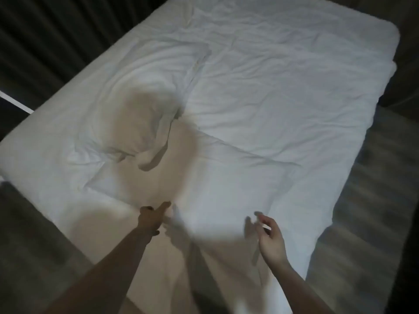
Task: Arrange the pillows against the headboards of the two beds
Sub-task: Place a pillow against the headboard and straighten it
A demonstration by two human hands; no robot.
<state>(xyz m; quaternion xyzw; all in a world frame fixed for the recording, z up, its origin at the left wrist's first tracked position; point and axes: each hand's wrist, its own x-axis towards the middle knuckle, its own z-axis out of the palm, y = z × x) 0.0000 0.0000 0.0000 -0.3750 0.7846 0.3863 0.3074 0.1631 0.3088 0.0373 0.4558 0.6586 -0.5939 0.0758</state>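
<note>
A white pillow (145,105) lies crumpled on the left half of a bed (294,75) covered in a wrinkled white sheet. A second white pillow (204,177) lies flat nearer me, just beyond my hands. My left hand (150,217) reaches over its near edge with a finger stretched out and holds nothing. My right hand (269,239) hovers above the bedding to the right, fingers apart and empty. No headboard is in view.
Dark pleated curtains (45,37) hang along the bed's left side. Grey floor (367,211) runs along the right side and a dark strip (29,241) lies at the lower left. My shadow falls across the bed's middle.
</note>
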